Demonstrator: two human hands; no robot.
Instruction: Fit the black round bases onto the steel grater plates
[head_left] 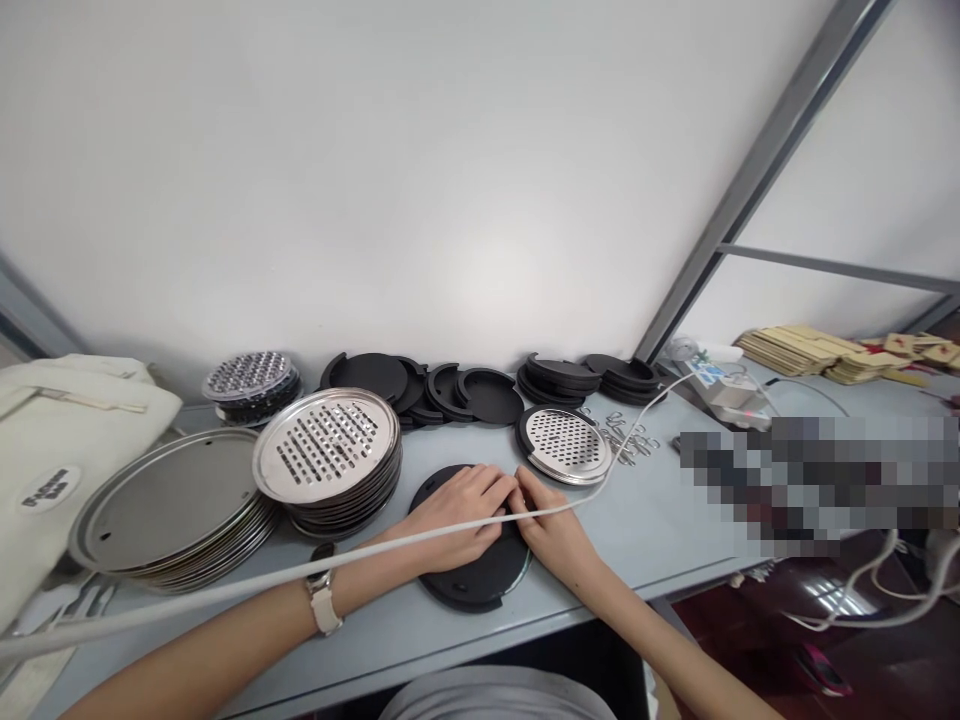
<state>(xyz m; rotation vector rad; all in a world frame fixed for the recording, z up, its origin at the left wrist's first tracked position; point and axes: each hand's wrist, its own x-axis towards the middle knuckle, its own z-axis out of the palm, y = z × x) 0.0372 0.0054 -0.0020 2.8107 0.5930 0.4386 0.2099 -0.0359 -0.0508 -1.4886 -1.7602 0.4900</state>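
A black round plastic base [472, 575] lies on the table in front of me, with small slots in its face. Across its upper part rests my left hand [469, 510], fingers bent and pressed together on it. My right hand [549, 515] is closed at the base's right edge, its fingertips meeting those of my left. Whether something small sits between the fingertips is hidden. Just behind, a perforated metal grater disc [568, 443] sits in another black base. To the left stand a stack of slotted metal grater discs [330, 445] and a stack of plain metal discs [169, 500].
More black bases [491, 397] line the wall, beside coarse grater discs [247, 376]. Small metal clips [634, 440] lie right of the perforated disc. A white cable [420, 537] crosses over my forearm and hands. A cream bag [67, 430] stands left; wooden pieces [795, 350] lie far right.
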